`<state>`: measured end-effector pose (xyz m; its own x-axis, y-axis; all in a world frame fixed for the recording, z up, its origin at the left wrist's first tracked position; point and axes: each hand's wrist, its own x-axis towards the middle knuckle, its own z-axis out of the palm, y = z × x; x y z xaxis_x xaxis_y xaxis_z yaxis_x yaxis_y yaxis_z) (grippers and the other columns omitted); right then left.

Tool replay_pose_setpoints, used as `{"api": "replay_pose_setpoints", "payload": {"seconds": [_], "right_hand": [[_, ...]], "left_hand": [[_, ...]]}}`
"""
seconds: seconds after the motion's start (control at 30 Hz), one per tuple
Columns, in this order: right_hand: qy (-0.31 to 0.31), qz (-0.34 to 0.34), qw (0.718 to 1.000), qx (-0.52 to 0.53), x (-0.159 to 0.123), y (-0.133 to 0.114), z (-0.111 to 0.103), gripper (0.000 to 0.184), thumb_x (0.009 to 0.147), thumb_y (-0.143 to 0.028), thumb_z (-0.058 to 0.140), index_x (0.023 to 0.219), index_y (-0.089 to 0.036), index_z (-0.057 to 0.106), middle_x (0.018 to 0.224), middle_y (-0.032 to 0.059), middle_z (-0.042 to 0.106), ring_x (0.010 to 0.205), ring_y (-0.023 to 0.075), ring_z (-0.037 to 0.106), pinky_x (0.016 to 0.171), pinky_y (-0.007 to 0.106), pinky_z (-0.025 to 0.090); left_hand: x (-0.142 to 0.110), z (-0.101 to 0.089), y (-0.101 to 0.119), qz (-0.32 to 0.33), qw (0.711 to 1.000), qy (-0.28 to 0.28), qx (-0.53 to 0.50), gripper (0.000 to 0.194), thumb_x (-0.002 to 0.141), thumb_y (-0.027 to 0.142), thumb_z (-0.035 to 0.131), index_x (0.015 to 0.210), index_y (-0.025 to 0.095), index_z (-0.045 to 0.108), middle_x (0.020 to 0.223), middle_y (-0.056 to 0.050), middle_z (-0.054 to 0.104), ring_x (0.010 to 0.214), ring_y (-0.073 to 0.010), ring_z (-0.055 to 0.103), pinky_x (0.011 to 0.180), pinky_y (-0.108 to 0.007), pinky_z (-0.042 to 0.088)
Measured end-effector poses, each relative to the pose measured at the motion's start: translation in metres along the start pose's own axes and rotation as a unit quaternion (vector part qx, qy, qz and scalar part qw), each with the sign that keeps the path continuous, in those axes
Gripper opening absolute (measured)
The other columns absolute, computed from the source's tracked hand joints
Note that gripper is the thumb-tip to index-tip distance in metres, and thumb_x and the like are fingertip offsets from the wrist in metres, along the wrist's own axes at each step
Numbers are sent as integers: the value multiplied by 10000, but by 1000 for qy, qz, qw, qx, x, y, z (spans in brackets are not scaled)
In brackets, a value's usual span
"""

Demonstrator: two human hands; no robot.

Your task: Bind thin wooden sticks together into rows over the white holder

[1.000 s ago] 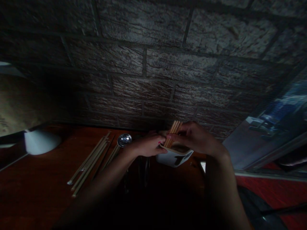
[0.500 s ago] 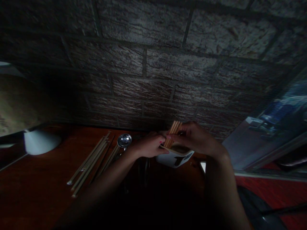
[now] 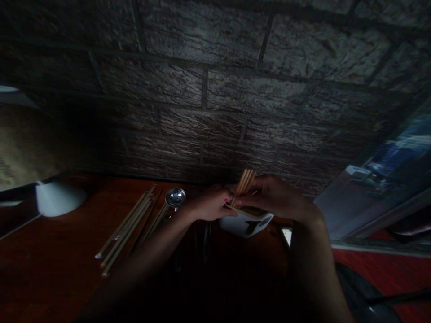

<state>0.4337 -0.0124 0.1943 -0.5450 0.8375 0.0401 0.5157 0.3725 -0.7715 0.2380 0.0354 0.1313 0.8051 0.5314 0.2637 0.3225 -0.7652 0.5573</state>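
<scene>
My left hand (image 3: 213, 204) is closed on the near left rim of a white container (image 3: 240, 224) with dark markings on its side. A bundle of several wooden chopsticks (image 3: 246, 181) stands tilted in the container, tops above its rim. My right hand (image 3: 278, 195) reaches over the container from the right, its fingers closed at the chopsticks. Their lower ends are hidden by my fingers and the container wall. Left of my left hand lies a shiny metal ladle (image 3: 175, 197), its handle partly covered by my forearm.
Several long, thin light-coloured sticks (image 3: 126, 231) lie on the brown wooden table (image 3: 60, 255). A white cone-shaped object (image 3: 59, 198) stands at the left. A phone (image 3: 287, 235) lies by my right forearm. A brick wall (image 3: 202, 89) rises behind the table.
My right fingers have shifted slightly around the chopsticks, which now look a little more spread at the top. My left hand stays on the container.
</scene>
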Motion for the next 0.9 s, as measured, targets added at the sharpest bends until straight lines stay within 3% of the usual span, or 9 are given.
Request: {"api": "replay_pose_setpoints", "payload": {"seconds": [0.3, 0.57, 0.73, 0.9], "right_hand": [[7, 33, 999, -13, 3, 12, -3, 266, 797, -416, 693, 908, -177, 729, 870, 44, 745, 778, 177, 678, 623, 233, 495], [-13, 4, 997, 78, 12, 18, -3, 274, 817, -429, 682, 957, -195, 713, 941, 35, 740, 884, 195, 692, 778, 289, 528], [7, 15, 999, 46, 16, 17, -1, 303, 800, -465, 695, 941, -200, 735, 942, 36, 748, 883, 200, 694, 774, 293, 533], [10, 16, 999, 28, 17, 19, -2, 326, 805, -484, 685, 936, -192, 749, 945, 40, 759, 835, 188, 694, 734, 281, 533]], "left_hand": [[3, 11, -3, -86, 983, 52, 152, 229, 848, 373, 649, 895, 165, 732, 906, -88, 740, 869, -244, 683, 724, -316, 479], [2, 5, -2, -78, 991, 13, 105, 180, 828, 294, 675, 908, 146, 740, 899, -91, 747, 840, -238, 692, 684, -310, 475], [2, 5, -3, -51, 995, 18, 80, 193, 828, 262, 671, 974, 149, 726, 1031, -104, 736, 946, -250, 681, 785, -335, 490], [1, 6, -6, -49, 995, 20, 81, 228, 837, 292, 663, 1000, 142, 716, 1015, -111, 736, 913, -249, 687, 762, -335, 501]]}}
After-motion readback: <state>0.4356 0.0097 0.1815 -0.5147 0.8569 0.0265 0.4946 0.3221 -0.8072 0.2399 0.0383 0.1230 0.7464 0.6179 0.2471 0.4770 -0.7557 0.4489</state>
